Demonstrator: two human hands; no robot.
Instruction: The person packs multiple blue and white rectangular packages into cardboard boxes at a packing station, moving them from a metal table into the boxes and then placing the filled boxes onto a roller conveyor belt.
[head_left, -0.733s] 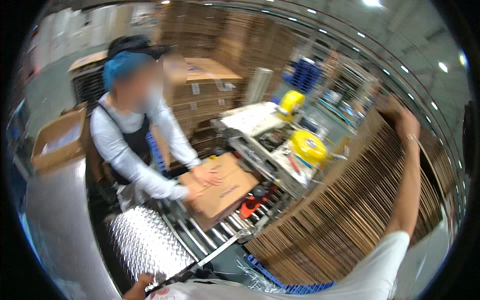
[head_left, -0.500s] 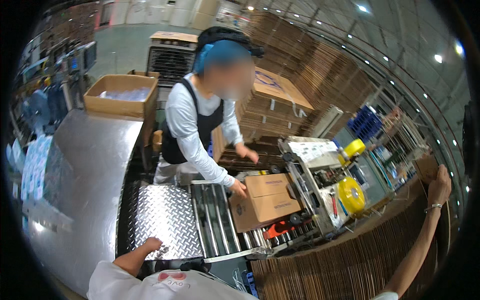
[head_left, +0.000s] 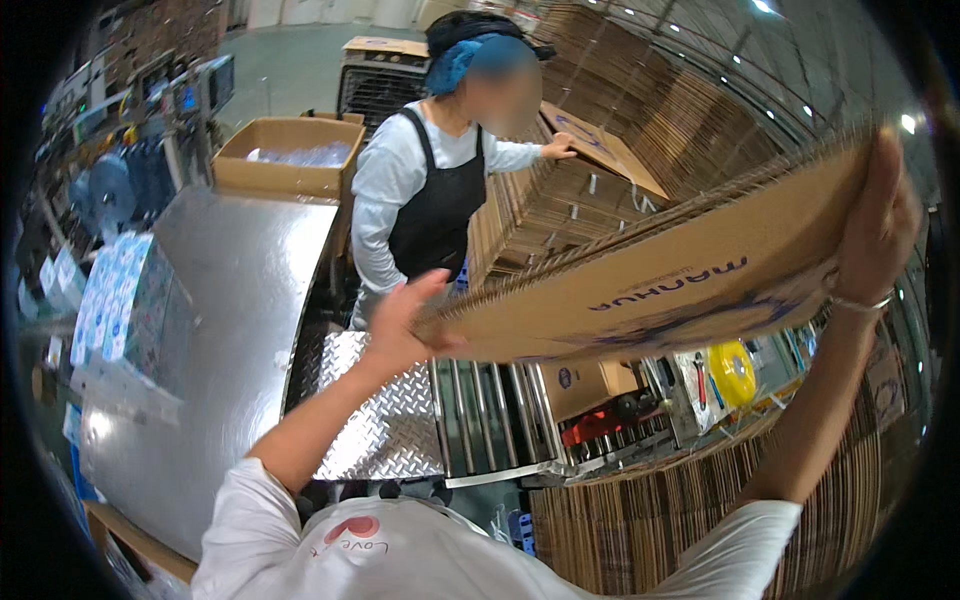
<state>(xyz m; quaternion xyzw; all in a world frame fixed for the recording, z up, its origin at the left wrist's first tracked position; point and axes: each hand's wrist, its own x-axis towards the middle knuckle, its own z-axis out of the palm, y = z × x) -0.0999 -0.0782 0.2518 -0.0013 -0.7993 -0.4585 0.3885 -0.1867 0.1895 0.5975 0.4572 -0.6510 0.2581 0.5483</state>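
**Flat carton held up between both hands**

Left hand (head_left: 405,318) grips the near end of a flattened cardboard carton (head_left: 660,280), thumb on top, fingers curled under the edge. Right hand (head_left: 880,225) is closed over the far end, palm against the outer edge, fingers wrapped round; bracelet on that wrist. The carton is held up in the air, tilted, right end higher, spanning between both hands above the roller conveyor (head_left: 490,415).

Below it: a diamond-plate panel (head_left: 385,420) just left of the rollers, a smaller brown box (head_left: 590,385) on the conveyor, and a yellow tape roll (head_left: 733,372) on the machine to the right. A stack of flat cartons (head_left: 700,510) on edge sits beside the person's right arm.

Across the conveyor a co-worker in a black apron (head_left: 435,210) has one hand (head_left: 557,150) on another stack of flat cartons (head_left: 545,205). An open box (head_left: 285,160) sits behind a steel table (head_left: 230,330); its contents look like clear plastic, hard to tell.
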